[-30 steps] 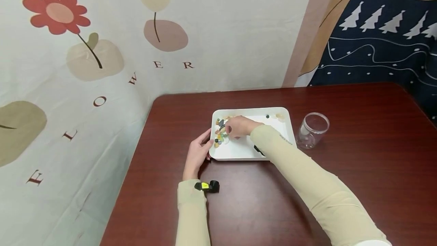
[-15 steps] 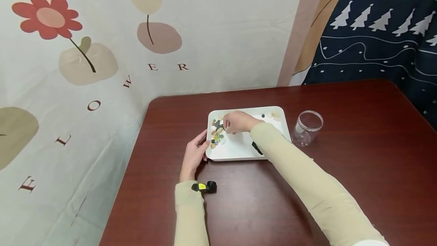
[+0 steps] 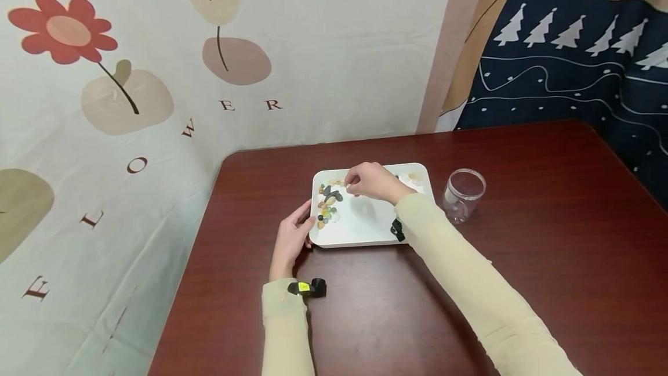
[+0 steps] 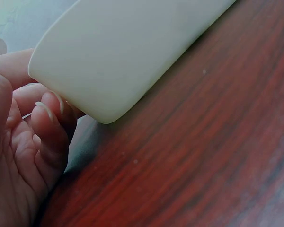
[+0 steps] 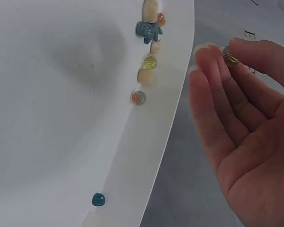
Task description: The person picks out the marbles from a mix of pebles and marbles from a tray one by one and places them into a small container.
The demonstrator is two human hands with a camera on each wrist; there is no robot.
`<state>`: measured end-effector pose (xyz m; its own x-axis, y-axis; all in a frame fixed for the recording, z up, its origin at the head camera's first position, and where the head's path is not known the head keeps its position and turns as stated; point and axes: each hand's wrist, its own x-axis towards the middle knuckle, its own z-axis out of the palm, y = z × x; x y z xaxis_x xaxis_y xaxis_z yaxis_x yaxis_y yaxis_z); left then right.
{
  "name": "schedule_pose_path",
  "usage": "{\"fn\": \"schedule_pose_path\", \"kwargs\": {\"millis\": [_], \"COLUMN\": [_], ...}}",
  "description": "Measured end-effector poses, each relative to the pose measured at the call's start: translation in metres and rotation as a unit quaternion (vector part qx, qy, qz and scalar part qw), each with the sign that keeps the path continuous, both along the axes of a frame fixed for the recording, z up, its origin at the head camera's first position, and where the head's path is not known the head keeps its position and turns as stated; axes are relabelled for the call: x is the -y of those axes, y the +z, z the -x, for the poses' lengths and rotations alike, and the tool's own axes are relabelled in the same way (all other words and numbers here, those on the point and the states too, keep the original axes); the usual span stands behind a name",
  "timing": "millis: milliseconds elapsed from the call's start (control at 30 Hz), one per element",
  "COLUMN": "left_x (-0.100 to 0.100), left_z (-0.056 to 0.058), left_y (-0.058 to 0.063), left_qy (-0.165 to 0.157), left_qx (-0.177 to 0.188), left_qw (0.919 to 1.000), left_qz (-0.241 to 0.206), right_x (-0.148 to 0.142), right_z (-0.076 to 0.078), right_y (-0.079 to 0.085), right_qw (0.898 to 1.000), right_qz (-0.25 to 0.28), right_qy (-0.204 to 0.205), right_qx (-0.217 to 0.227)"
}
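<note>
My right hand (image 3: 377, 181) is over the back of the white tray (image 3: 365, 226), pinching a clear glass marble (image 5: 230, 57) between thumb and fingertips. In the right wrist view the marble shows a yellowish swirl. At the tray's front left corner, my left hand (image 3: 290, 241) grips the edge, thumb at the rim and fingers curled beneath; the left wrist view shows those fingertips (image 4: 49, 111) against the tray's outer wall. Coloured stones and marbles (image 3: 327, 212) are gathered along the tray's left side. A dark teal stone (image 5: 98, 199) lies by the tray's far wall.
To the right of the tray stands a clear open jar (image 3: 463, 197) on the reddish-brown table (image 3: 548, 248). Pale stones (image 3: 414, 178) lie in the tray's back right corner. A flower-print cloth (image 3: 334, 45) hangs behind the table.
My right hand has lifted from the stones at the tray's left and moved back and slightly right with the marble. The left hand keeps its hold. The head view has shifted slightly.
</note>
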<state>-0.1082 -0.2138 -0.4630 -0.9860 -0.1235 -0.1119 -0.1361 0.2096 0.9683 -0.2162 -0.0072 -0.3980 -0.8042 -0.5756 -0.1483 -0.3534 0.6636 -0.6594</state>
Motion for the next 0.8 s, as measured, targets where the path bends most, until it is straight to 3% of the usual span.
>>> {"fn": "schedule_pose_path", "kwargs": {"millis": [333, 567, 800], "left_x": [0.001, 0.009, 0.007], "left_z": [0.002, 0.01, 0.01], "left_y": [-0.001, -0.021, -0.031], "left_qy": [0.002, 0.009, 0.022], "left_qx": [0.001, 0.006, -0.006], "left_qw": [1.0, 0.9999, 0.9997], "left_qz": [0.002, -0.007, 0.007], "right_x": [-0.016, -0.025, -0.035], "right_z": [-0.015, -0.024, -0.032], "right_y": [0.001, -0.001, -0.005], "right_qw": [0.996, 0.987, 0.983], "right_qz": [0.078, 0.142, 0.16], "right_qy": [-0.035, -0.072, -0.091], "right_qx": [-0.025, 0.002, -0.003]}}
